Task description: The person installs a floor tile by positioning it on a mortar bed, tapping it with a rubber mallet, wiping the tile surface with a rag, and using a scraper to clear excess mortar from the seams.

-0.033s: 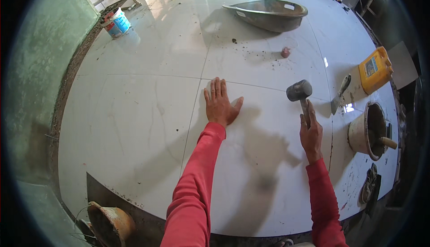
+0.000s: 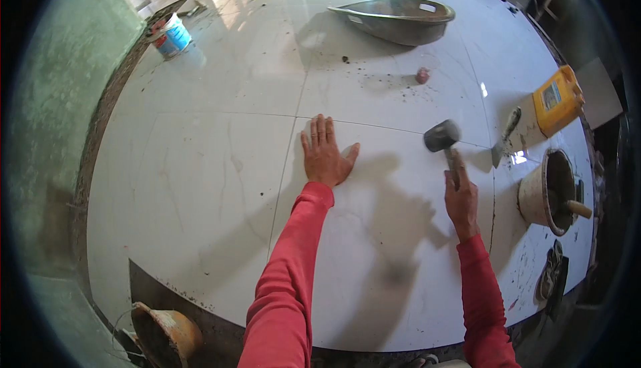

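Observation:
My left hand (image 2: 326,158) rests palm down on a large white marble-look tile (image 2: 193,188), fingers spread, just below a seam crossing. At the right, my right hand (image 2: 461,201) grips the handle of a rubber mallet, whose dark cylindrical head (image 2: 439,138) is slightly blurred above the tiled surface. Right of the mallet lies a trowel (image 2: 507,128), beside a yellow jerrycan (image 2: 556,101). A dirty white bucket (image 2: 533,188) with a wooden handle poking out stands to the right of my right hand.
A metal tub (image 2: 394,28) and small reddish lump (image 2: 422,76) lie ahead. Paint buckets (image 2: 172,34) stand by the green wall (image 2: 67,68) at left. A rusty bucket (image 2: 167,331) sits in an untiled gap at lower left. Worn dark items (image 2: 553,274) lie at lower right.
The mallet head has shifted slightly left and is more blurred. The whole view has moved very slightly. My left hand stays flat on the tile.

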The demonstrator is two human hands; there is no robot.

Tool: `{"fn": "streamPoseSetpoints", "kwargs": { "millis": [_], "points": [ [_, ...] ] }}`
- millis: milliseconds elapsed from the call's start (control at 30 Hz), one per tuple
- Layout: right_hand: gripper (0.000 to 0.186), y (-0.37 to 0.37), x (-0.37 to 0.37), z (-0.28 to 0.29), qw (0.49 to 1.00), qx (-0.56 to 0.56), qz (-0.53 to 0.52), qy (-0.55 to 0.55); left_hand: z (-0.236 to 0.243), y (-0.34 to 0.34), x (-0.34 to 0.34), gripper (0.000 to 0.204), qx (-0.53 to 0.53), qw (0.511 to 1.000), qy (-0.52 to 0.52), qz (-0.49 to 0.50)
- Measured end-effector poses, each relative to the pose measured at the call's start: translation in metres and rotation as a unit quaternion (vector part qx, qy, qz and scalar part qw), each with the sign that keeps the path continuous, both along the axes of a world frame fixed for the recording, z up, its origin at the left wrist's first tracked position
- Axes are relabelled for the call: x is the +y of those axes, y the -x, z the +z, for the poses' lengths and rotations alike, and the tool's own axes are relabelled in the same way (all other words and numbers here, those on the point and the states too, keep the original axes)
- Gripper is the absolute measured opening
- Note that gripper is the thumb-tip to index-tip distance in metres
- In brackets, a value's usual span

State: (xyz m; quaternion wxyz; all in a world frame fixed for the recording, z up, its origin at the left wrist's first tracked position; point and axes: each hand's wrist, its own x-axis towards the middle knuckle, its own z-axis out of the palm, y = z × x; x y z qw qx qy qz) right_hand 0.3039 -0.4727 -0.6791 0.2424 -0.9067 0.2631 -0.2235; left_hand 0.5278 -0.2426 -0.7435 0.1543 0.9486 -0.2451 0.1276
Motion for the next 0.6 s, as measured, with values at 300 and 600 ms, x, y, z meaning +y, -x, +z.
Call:
{"fn": "streamPoseSetpoints", "kwargs": {
  "millis": [300,600],
  "points": [
    [0.05,0.07,-0.019,-0.016,0.878,-0.029,-0.036,-0.476,0.002,-0.004,0.002,0.087,-0.017,0.998,-0.064,-0.021],
    [0.041,0.072,-0.008,-0.017,0.885,-0.054,0.002,-0.463,-0.002,0.061,-0.107,0.076,-0.001,0.982,-0.089,-0.166]
  ]
}}
